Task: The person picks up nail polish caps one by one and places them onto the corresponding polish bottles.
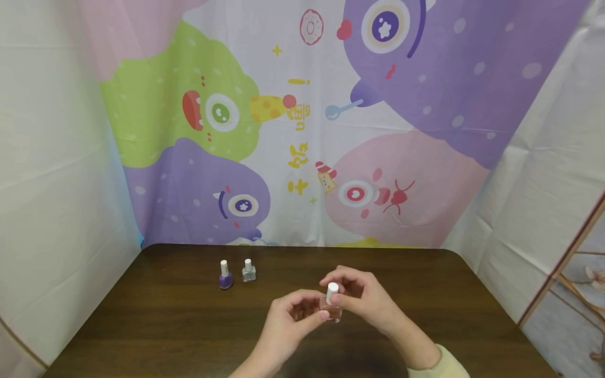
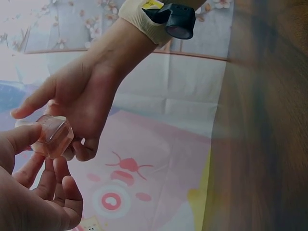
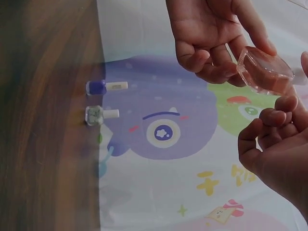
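Above the table, my left hand (image 1: 289, 319) pinches a nail polish bottle (image 1: 334, 311) by its clear glass body, thumb in front and fingers behind. The polish inside looks pinkish brown. My right hand (image 1: 368, 302) holds the bottle's white cap (image 1: 333, 290) between thumb and fingers. The cap points up in the head view and appears to be on the bottle. In the left wrist view the glass body (image 2: 55, 137) shows its base, while the cap is partly hidden by my thumb. The right wrist view shows the body (image 3: 264, 71) between both hands.
A purple nail polish bottle (image 1: 226, 278) and a silvery one (image 1: 249, 272) stand upright at the back left of the dark wooden table (image 1: 179, 325). A cartoon-printed curtain (image 1: 293, 220) hangs behind the table's far edge, with pale cloth on both sides.
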`<state>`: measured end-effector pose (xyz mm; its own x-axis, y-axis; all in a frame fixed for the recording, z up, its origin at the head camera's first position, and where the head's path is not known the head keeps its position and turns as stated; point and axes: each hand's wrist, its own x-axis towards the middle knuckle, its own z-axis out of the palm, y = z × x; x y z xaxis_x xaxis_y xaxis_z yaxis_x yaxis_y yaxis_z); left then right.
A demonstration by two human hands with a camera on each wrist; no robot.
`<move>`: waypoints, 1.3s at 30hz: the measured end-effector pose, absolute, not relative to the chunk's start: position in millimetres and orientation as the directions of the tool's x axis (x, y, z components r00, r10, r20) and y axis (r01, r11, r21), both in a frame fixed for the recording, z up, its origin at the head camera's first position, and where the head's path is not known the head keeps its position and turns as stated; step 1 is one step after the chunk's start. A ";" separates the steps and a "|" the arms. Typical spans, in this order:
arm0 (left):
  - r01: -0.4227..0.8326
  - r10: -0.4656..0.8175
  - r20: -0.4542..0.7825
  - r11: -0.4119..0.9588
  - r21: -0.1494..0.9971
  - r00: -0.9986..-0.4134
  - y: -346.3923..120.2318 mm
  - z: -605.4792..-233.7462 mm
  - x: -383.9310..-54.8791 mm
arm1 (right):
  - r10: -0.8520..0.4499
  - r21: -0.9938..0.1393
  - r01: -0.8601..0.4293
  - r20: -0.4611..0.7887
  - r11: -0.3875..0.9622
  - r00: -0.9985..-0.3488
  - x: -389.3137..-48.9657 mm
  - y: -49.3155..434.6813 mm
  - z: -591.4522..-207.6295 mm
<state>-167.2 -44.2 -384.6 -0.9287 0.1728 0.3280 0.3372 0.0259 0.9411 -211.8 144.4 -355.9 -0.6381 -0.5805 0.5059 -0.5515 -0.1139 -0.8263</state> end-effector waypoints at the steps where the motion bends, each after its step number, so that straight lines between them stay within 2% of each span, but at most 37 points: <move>1: 0.338 0.171 0.329 0.027 0.941 -0.929 -44.6 -384.5 -167.1 | -0.589 -0.823 -0.555 0.509 -0.120 -0.627 -211.9 145.1 -355.8; 9: 0.392 0.178 0.381 0.028 0.920 -0.907 -46.7 -386.1 -166.6 | -0.633 -0.784 -0.603 0.543 -0.148 -0.551 -212.7 147.3 -350.6; 13: 0.435 0.186 0.424 0.024 0.900 -0.886 -46.8 -387.0 -166.5 | -0.647 -0.784 -0.600 0.543 -0.161 -0.536 -212.2 147.1 -349.0; 19: 0.387 0.184 0.376 0.029 0.922 -0.908 -47.5 -386.2 -166.9 | -0.632 -0.790 -0.593 0.541 -0.156 -0.555 -212.5 146.7 -349.5; 27: 0.382 0.190 0.368 0.039 0.924 -0.910 -47.6 -385.8 -166.7 | -0.595 -0.792 -0.599 0.539 -0.117 -0.596 -212.5 145.1 -352.4; 39: 0.357 0.165 0.346 0.042 0.933 -0.924 -46.4 -385.5 -166.8 | -0.545 -0.779 -0.614 0.573 -0.130 -0.611 -213.6 142.0 -356.4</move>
<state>-166.8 -46.4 -385.5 -0.9235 0.1653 0.3461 0.3572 0.0422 0.9331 -213.6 142.0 -356.4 -0.6115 -0.5454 0.5733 -0.6140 -0.1300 -0.7786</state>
